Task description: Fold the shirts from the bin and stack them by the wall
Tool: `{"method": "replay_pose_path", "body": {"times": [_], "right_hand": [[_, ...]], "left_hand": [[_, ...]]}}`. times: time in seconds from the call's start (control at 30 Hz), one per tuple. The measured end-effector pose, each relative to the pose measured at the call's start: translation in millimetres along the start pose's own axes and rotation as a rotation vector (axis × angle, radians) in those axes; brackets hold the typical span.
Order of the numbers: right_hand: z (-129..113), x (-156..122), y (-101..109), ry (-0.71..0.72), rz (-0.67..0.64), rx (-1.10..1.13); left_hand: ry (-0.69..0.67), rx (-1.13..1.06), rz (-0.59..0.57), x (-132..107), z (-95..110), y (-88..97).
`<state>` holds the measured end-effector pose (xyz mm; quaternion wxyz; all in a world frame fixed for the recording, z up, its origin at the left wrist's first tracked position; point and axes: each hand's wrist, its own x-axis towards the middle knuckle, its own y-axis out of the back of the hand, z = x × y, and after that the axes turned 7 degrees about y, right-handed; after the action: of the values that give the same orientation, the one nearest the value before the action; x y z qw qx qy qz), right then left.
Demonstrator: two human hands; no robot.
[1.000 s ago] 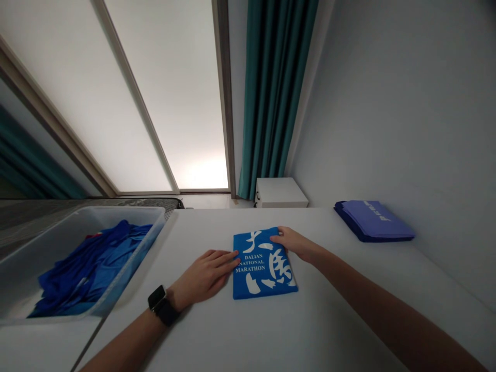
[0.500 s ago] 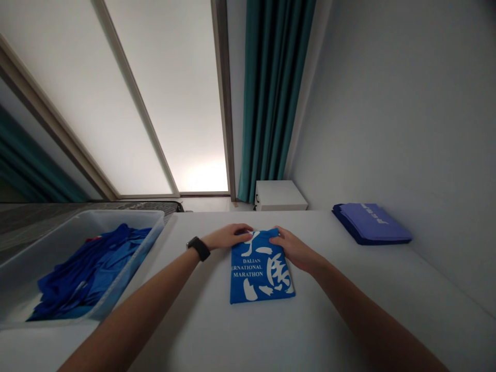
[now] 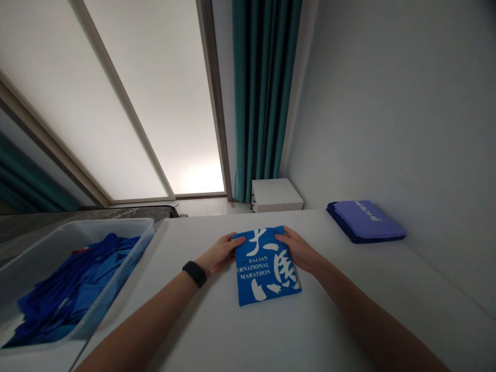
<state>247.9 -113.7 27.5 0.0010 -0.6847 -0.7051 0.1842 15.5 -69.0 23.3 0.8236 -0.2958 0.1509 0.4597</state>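
A blue T-shirt (image 3: pixel 265 268), folded into a flat rectangle with white lettering and brush-like characters, is on or just above the white table (image 3: pixel 209 330). My left hand (image 3: pixel 220 253), with a black watch on its wrist, pinches the far left corner, thumb on top and fingers underneath. At the far right corner, my right hand (image 3: pixel 301 252) grips the shirt the same way. The fingers beneath the cloth are mostly hidden. The shirt is turned slightly, its near right corner higher than its near left one.
On the left stands a translucent plastic bin (image 3: pixel 149 230) holding rumpled blue clothes (image 3: pixel 85 281). A stack of folded purple and navy clothes (image 3: pixel 370 222) lies at the table's right, near the wall. Beyond the far edge are a white cabinet (image 3: pixel 277 194) and a teal curtain (image 3: pixel 263 103).
My left hand has shifted from lying over the shirt's far left corner to pinching it from the side. The shirt has turned slightly anticlockwise, and the view has shifted a little.
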Motion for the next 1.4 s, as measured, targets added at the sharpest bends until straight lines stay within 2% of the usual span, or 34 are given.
{"method": "replay_pose_path", "body": {"times": [0.17, 0.27, 0.37, 0.5, 0.73, 0.87, 1.1, 1.4], "right_hand": [[5, 6, 19, 0.014, -0.039, -0.003], [4, 8, 34, 0.014, -0.05, -0.005], [-3, 5, 48, 0.019, -0.033, 0.003], [-11, -4, 73, 0.028, 0.005, -0.014], [-18, -26, 122, 0.092, 0.098, -0.021], [-30, -42, 148, 0.099, 0.187, -0.029], [-49, -70, 190, 0.14, 0.33, -0.076], [-48, -85, 214, 0.162, 0.411, -0.091]], "left_hand": [[0.019, -0.046, 0.013, 8, -10, -14.0], [0.036, -0.039, 0.032, 15, -8, -23.4], [0.037, -0.032, -0.018, 22, -3, -38.6], [0.068, -0.002, -0.096, 32, 0, -65.0], [0.077, 0.012, -0.145, 54, 1, -114.2], [0.097, 0.052, -0.202, 72, -1, -142.2], [0.038, 0.066, -0.335, 107, -7, -187.9], [-0.024, 0.126, -0.409, 134, -21, -210.9]]}}
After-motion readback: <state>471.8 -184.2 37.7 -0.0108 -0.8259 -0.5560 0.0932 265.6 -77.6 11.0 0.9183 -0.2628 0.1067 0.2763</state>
